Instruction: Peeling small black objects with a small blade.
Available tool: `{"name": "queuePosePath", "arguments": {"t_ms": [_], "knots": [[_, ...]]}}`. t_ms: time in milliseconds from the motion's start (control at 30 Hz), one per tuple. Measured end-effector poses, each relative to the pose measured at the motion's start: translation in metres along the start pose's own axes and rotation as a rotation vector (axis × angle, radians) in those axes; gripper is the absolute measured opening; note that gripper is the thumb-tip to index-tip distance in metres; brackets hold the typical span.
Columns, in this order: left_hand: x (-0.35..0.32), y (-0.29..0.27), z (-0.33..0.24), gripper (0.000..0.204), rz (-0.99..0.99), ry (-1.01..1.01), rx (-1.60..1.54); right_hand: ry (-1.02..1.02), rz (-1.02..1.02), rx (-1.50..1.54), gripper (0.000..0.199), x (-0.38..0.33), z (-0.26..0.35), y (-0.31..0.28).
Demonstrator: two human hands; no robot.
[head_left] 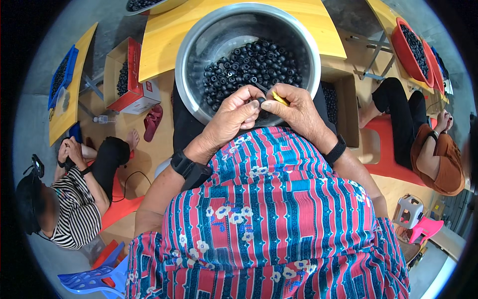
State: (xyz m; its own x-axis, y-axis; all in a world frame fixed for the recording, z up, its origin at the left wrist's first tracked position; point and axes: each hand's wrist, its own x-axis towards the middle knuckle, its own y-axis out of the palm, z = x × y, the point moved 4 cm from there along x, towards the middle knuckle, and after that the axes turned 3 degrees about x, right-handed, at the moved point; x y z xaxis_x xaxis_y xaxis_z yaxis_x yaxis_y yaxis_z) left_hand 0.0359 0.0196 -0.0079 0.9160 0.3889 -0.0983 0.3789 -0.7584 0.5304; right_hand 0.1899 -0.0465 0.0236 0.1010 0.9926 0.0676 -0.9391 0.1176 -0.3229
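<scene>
My left hand [238, 108] is closed in a pinch on a small round black part [261, 100], over the near rim of a large metal bowl [184, 55]. In my right hand [295, 107] is a small tool with a yellow handle [280, 98]; its thin tip points toward the other hand, and its exact kind is hard to make out. My right thumb comes up against the black part. Many like black parts [254, 62], some showing a hole, lie heaped in the bowl.
The bowl rests at the edge of a yellow table [154, 50]. Cardboard boxes of black parts stand left [130, 94] and right [348, 99]. One person [74, 199] sits at left, another [433, 154] at right. Red bowls [401, 37] and a blue tray [53, 97] hold similar parts.
</scene>
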Motion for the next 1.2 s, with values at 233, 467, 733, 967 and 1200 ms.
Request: {"name": "queuePosePath", "arguments": {"t_ms": [233, 467, 733, 967, 1200], "knots": [[0.000, 0.002, -0.003, 0.018, -0.011, -0.004, 0.130, 0.000, -0.004, 0.034, 0.034, -0.002, -0.001, 0.000], [0.000, -0.005, 0.004, 0.021, 0.044, -0.050, -0.006, 0.007, -0.137, 0.009, 0.027, -0.001, -0.008, -0.009], [-0.003, -0.033, -0.023, 0.024, -0.157, 0.106, -0.237, 0.071, -0.275, 0.005, 0.023, -0.005, -0.005, -0.018], [0.000, -0.035, -0.045, 0.013, -0.353, 0.181, 1.043, 0.068, -0.272, 0.020, 0.024, -0.005, -0.001, -0.018], [0.001, -0.024, -0.039, 0.020, -0.208, 0.121, 1.480, 0.056, -0.269, 0.009, 0.024, -0.005, -0.005, -0.019]]}}
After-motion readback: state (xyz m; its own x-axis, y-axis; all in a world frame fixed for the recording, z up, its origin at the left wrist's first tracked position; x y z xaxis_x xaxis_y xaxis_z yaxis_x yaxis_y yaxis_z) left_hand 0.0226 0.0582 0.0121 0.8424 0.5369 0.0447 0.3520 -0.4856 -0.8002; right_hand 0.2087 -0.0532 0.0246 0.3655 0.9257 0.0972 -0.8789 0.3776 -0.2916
